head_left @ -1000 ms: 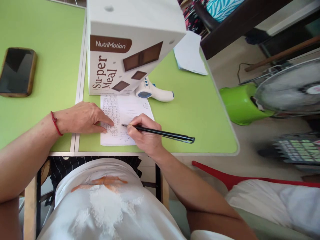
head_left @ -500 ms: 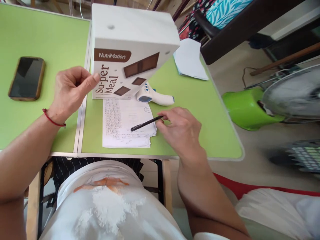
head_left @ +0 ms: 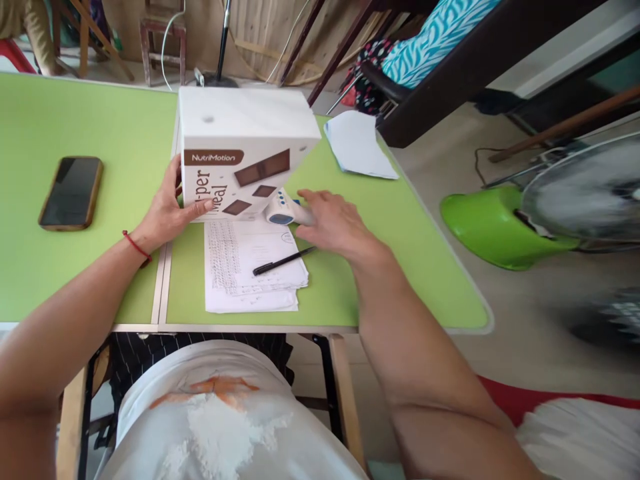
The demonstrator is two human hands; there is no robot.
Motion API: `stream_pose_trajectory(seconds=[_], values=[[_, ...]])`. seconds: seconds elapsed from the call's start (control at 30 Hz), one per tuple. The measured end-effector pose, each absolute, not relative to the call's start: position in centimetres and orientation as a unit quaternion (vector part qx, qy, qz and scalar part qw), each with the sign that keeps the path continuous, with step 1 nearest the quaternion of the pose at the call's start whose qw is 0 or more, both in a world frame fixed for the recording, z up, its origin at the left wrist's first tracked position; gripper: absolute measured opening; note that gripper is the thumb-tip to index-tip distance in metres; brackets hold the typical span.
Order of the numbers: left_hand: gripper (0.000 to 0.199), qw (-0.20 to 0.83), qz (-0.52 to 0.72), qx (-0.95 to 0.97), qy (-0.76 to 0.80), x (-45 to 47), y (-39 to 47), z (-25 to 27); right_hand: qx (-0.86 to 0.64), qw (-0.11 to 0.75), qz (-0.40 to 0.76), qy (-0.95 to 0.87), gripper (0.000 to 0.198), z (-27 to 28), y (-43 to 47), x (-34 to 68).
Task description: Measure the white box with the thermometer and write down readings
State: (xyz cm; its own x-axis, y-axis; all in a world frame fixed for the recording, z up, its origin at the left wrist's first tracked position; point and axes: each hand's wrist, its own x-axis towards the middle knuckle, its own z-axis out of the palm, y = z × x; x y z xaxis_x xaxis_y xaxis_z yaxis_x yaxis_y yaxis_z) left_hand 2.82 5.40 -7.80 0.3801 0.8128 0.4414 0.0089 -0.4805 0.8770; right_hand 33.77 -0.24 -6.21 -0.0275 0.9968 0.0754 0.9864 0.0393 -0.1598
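Observation:
A white NutriMotion "Super Meal" box (head_left: 250,113) with brown print stands on the green table. My left hand (head_left: 173,203) grips its lower left corner, thumb on the front and fingers around the side. Beside the box's lower right lies a white and blue infrared thermometer (head_left: 289,209). My right hand (head_left: 330,220) is at its handle, fingers stretched out above and thumb below; the end of the handle is hidden. A black pen (head_left: 280,262) lies across the sheets of written paper (head_left: 240,293) in front of the box.
A phone (head_left: 71,193) in a brown case lies on the left. More papers (head_left: 357,143) rest at the table's far right. Beyond the right edge stand a green bin (head_left: 485,227) and a fan (head_left: 585,187). A metal seam (head_left: 161,287) divides the table.
My left hand has moved from in front of the box to grip its lower left corner. My right hand has let go of the pen and moved up to the thermometer. The view has tilted up.

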Motion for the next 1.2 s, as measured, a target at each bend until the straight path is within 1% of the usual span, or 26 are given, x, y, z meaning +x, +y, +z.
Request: stream_pose_trajectory(seconds=[0.07,0.13,0.2,0.27,0.3,0.33,0.37,0.4,0.43,0.47,0.53,0.6,0.67,0.73,0.8,0.93,1.07,1.2], values=[[0.080,0.437,0.494,0.696,0.283,2.9,5.5,-8.1,-0.688,0.086,0.082,-0.715,0.062,-6.6,0.6,33.7],[0.081,0.442,0.502,0.681,0.298,2.8,5.4,-8.1,-0.697,0.144,0.107,-0.694,0.054,-6.7,0.6,33.6],[0.080,0.441,0.510,0.667,0.317,2.5,5.0,-7.5,-0.705,0.261,0.101,-0.652,0.050,-6.2,-0.1,33.3],[0.076,0.433,0.509,0.664,0.336,2.2,4.1,-6.2,-0.671,0.429,0.094,-0.597,0.047,-4.8,-1.6,32.3],[0.074,0.428,0.503,0.665,0.348,2.1,3.6,-5.4,-0.629,0.518,0.107,-0.570,0.045,-3.9,-2.7,31.5],[0.073,0.427,0.493,0.664,0.366,1.9,2.9,-4.4,-0.567,0.606,0.130,-0.542,0.042,-3.0,-4.0,30.5],[0.071,0.431,0.475,0.661,0.389,1.6,2.2,-3.4,-0.504,0.661,0.180,-0.525,0.036,-2.1,-5.4,29.4],[0.067,0.439,0.452,0.660,0.409,1.4,1.6,-2.5,-0.451,0.688,0.247,-0.512,0.028,-1.4,-6.8,28.1],[0.062,0.459,0.421,0.662,0.417,1.2,1.0,-1.6,-0.414,0.696,0.320,-0.492,0.024,-0.8,-8.3,26.8],[0.059,0.481,0.386,0.668,0.417,1.0,0.5,-0.9,-0.384,0.696,0.382,-0.471,0.025,-0.3,-9.6,25.6],[0.058,0.511,0.325,0.683,0.409,0.6,-0.1,0.1,-0.341,0.679,0.482,-0.436,0.033,-0.1,-11.7,23.3],[0.059,0.522,0.276,0.702,0.399,0.3,-0.3,0.5,-0.326,0.660,0.549,-0.395,0.038,-0.5,-12.7,21.6],[0.060,0.524,0.246,0.716,0.391,0.2,-0.1,0.5,-0.328,0.638,0.590,-0.369,0.032,-1.2,-12.9,20.5],[0.061,0.523,0.236,0.724,0.383,0.1,0.1,0.3,-0.332,0.617,0.612,-0.367,0.026,-1.8,-12.5,20.1],[0.062,0.526,0.230,0.728,0.376,0.0,0.2,0.1,-0.335,0.607,0.616,-0.373,0.025,-2.2,-11.9,20.0],[0.064,0.535,0.221,0.730,0.362,-0.1,0.3,-0.2,-0.360,0.620,0.595,-0.365,0.020,-2.7,-11.2,19.8],[0.065,0.535,0.221,0.731,0.360,-0.1,0.5,-0.5,-0.362,0.625,0.595,-0.351,0.028,-3.0,-11.0,19.5],[0.068,0.541,0.219,0.728,0.360,-0.2,0.6,-0.7,-0.362,0.625,0.594,-0.352,0.021,-3.1,-10.9,19.3]])
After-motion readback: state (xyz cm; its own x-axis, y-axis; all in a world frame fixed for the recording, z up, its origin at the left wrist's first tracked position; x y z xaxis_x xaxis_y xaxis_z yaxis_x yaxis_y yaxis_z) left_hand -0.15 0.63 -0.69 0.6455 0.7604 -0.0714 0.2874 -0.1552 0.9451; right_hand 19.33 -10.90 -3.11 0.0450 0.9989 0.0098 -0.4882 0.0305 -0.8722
